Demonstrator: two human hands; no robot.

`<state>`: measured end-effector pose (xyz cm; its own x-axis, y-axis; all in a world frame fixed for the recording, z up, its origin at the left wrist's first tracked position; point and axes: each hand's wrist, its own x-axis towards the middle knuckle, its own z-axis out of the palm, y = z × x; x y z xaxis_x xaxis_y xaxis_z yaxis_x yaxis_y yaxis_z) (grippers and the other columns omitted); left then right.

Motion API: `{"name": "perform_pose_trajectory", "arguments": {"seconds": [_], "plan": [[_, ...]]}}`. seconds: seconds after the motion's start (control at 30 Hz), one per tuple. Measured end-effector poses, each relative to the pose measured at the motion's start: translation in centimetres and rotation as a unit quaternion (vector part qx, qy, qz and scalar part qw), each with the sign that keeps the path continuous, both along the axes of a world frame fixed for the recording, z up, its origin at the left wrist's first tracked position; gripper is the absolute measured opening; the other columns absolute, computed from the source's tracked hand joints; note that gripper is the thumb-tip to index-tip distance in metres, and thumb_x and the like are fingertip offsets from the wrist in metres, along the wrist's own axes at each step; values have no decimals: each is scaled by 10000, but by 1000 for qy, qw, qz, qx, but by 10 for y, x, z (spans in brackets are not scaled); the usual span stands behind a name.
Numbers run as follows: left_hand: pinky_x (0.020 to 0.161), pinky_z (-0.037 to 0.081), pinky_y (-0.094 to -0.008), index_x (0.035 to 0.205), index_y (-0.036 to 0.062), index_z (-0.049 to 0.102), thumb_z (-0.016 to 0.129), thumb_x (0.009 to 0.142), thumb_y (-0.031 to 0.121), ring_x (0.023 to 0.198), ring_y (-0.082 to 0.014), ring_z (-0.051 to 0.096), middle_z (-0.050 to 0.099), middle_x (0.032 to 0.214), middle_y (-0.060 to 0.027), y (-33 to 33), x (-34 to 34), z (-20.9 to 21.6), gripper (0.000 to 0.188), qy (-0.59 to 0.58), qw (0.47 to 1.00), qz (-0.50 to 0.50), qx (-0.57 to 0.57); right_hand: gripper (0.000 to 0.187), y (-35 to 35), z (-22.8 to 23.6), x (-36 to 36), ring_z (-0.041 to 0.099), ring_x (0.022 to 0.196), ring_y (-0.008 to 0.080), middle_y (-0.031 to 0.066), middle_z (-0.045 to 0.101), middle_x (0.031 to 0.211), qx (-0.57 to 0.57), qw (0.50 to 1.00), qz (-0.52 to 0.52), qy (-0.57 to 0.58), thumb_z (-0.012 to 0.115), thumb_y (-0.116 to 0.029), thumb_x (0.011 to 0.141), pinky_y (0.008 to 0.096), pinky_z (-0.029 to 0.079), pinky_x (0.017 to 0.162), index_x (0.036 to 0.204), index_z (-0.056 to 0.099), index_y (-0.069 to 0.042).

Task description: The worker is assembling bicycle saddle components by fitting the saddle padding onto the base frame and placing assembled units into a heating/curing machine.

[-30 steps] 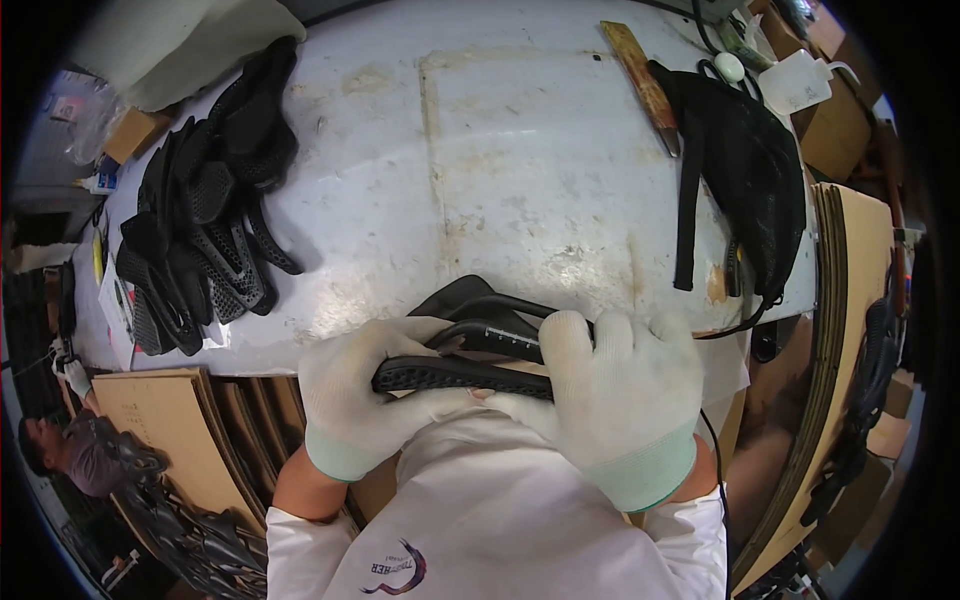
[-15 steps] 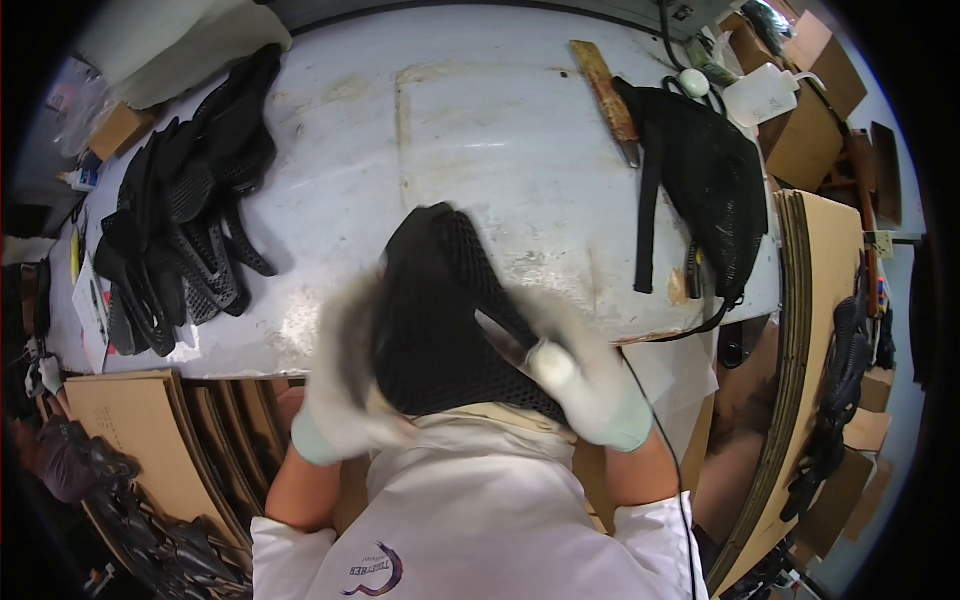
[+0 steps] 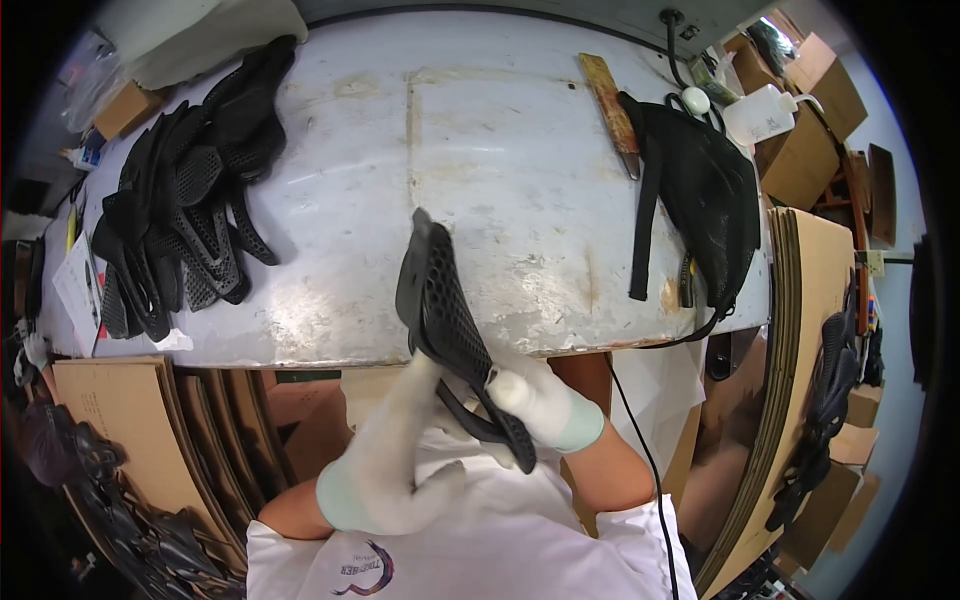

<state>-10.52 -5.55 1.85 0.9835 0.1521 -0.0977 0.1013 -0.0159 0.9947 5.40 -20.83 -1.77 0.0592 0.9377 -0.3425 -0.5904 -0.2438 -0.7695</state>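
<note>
A black bicycle saddle point(image 3: 452, 310) with a honeycomb surface stands tilted on edge between my gloved hands, its narrow end pointing away over the table's front edge. My right hand point(image 3: 545, 400), in a white glove, grips its right side with the thumb pressed on the surface. From the left, my left hand point(image 3: 395, 450), also gloved and partly blurred, holds the saddle's edge. One of its digits lies against the saddle while another stretches out below, apart from it. Some left fingertips are hidden behind the saddle. A narrow black strip hangs along its lower side.
A pile of black honeycomb pieces point(image 3: 190, 190) lies on the white table point(image 3: 340, 200) at left. At right are a black mesh fabric item point(image 3: 705, 190) with a strap, a worn wooden-handled tool point(image 3: 610, 115) and a white squeeze bottle point(image 3: 762, 114). Cardboard sheets point(image 3: 815, 300) stand beside the table.
The saddle has turned from lying broad side up to standing on edge. My left hand has moved nearer my body and rightward; my right hand has shifted slightly left.
</note>
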Motion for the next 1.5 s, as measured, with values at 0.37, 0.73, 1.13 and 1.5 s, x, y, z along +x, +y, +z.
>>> {"name": "perform_pose_trajectory", "arguments": {"seconds": [0.37, 0.73, 1.13, 1.5], "plan": [[1080, 476, -366, 1628, -61, 175, 645, 814, -45, 1266, -264, 589, 517, 1426, -186, -32, 11, -20, 940, -73, 946, 114, -294, 1032, -8, -29, -35, 661, 1005, 182, 102, 674, 1168, -117, 988, -101, -13, 260, -842, 1001, 323, 523, 886, 1559, 349, 22], [519, 533, -327, 909, -128, 700, 699, 786, -50, 564, -199, 670, 721, 818, -185, 21, -7, -1, 146, 99, 935, 105, -325, 957, -29, 13, 5, 695, 1181, 294, 216, 655, 1348, 55, 837, -257, -480, 839, -499, 844, 370, 586, 907, 1546, 437, 13], [510, 541, -300, 1019, -148, 751, 864, 803, -6, 610, -182, 692, 751, 865, -159, 38, -21, -34, 283, 93, 926, -89, -354, 279, -23, 35, 9, 638, 625, 281, 125, 663, 749, 200, 824, -113, -519, 847, -262, 854, 372, 478, 569, 852, 758, 3], [573, 540, -334, 1092, 7, 743, 910, 811, 272, 692, -260, 733, 774, 965, -133, 49, -17, -14, 420, -26, 970, -209, 119, 398, -21, 39, 8, 644, 690, 227, 35, 703, 803, 206, 793, -25, -573, 864, -438, 762, 360, 476, 635, 854, 757, -66]]}}
